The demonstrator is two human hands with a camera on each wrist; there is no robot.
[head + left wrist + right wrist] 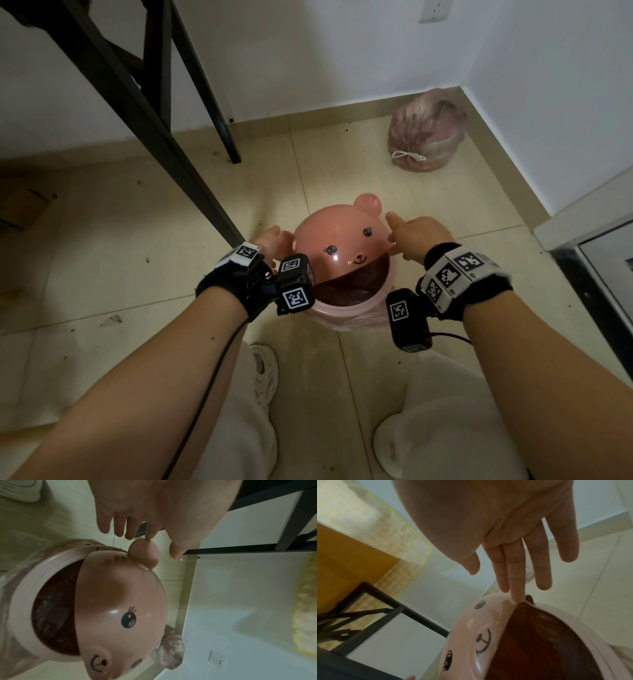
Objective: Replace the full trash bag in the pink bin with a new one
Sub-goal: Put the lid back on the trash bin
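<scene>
The tiled floor is being shown with the black bench frame at upper left. The tied full trash bag is being kept in the far corner, well apart from the pink bin. A clear bag is being seen lining the bin. The bear-face lid is being seated on it, its dark opening facing the person. The left hand is being held with spread fingers, 1 fingertip touching the lid's ear. The right hand is being held flat, grip spread, fingertips on the lid's edge.
</scene>
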